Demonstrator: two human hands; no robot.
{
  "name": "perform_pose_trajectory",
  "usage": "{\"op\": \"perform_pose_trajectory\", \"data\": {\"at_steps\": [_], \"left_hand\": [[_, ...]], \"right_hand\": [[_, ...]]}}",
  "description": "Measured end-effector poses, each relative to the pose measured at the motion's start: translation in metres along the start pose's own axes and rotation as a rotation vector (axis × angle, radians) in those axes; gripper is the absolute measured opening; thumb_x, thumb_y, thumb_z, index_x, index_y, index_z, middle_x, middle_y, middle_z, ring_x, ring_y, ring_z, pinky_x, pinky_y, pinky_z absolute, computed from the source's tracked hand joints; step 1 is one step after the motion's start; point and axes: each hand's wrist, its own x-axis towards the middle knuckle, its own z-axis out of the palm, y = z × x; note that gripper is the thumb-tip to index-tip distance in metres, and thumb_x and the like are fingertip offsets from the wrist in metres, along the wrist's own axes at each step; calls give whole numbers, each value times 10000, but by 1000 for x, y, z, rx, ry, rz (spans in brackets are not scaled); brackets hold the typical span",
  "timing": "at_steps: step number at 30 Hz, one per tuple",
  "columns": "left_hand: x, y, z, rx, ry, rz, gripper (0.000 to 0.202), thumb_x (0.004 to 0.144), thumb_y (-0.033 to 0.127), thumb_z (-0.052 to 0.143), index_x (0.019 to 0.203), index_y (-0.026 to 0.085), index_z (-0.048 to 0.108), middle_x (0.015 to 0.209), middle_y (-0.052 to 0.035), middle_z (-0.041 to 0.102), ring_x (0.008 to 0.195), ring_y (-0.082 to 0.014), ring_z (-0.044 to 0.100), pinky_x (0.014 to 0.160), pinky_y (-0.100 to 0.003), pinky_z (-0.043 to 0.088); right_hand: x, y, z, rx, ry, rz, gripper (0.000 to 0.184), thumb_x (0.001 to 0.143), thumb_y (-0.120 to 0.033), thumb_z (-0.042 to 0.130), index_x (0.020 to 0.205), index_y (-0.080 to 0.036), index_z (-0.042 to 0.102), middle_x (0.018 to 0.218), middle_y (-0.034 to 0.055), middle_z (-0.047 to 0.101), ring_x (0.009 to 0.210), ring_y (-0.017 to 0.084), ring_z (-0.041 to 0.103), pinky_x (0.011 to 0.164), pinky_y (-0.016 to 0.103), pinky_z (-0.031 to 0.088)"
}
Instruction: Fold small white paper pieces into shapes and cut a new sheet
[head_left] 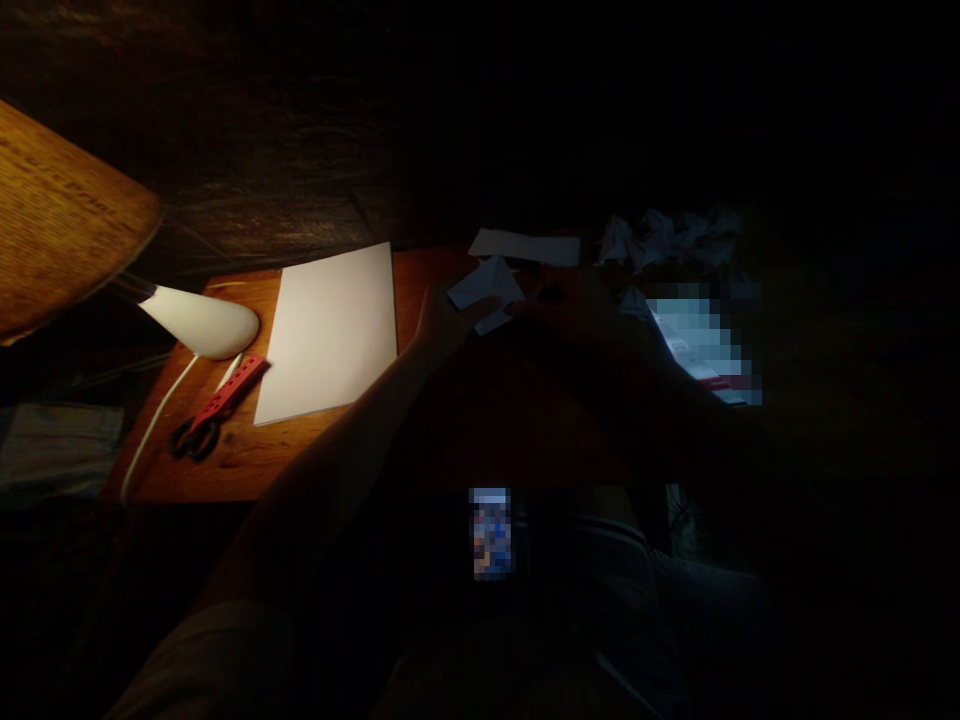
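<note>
Folded paper (491,283), white, one piece: being held up over the middle of the table (244,475), toward its far side. Left hand (446,318): grasping the paper from the left, its thumb lying across the face. Right hand (562,298): pinching the paper's right edge, its other fingers fading into shadow.

Left side of the table: a lamp (201,322) is standing at the edge, its shade (67,220) glowing amber; scissors (196,438) with black handles are lying near it, beside a red perforated piece (234,388). White sheets (330,340) are resting between these and the left hand.

Far side: a paper strip (529,247) is lying just beyond the folded paper; crumpled-looking white paper pieces (664,240) are sitting farther right. Near them, a bright, pixelated object (694,345) is showing. Near side: a small pixelated rectangle (491,535) is glowing below the table edge.
</note>
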Motion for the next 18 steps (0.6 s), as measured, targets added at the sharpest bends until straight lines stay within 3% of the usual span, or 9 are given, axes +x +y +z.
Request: {"op": "perform_pose_trajectory", "data": {"at_steps": [5,11,15,18], "left_hand": [[-4,13,-3,45,-48,-34,491,726,565,1022,871,201,726,829,-73,728,975,-338,757,876,-489,668],[-4,8,-6,183,-169,-74,498,700,585,1032,778,209,714,717,-45,660,812,-286,712,806,-465,656],[-2,4,-8,368,-177,24,439,685,494,1016,897,223,743,937,-81,728,1030,-339,723,1037,-536,611],[-2,2,-9,516,-171,90,425,639,379,1016,933,225,752,1120,-117,740,1244,-418,665,1211,-638,484]], "right_hand": [[-1,3,-3,-41,-29,22,357,808,-518,918,745,-215,740,831,61,761,784,232,659,747,375,508],[-2,6,2,-69,-36,-22,195,842,-401,861,879,-217,808,953,79,812,883,269,703,852,416,539],[-4,11,4,-214,-58,2,175,877,-395,805,841,-224,787,910,97,810,809,263,692,798,415,529],[-6,14,7,-294,-45,8,213,923,-416,756,821,-229,765,895,112,804,787,263,686,790,424,543]]}}
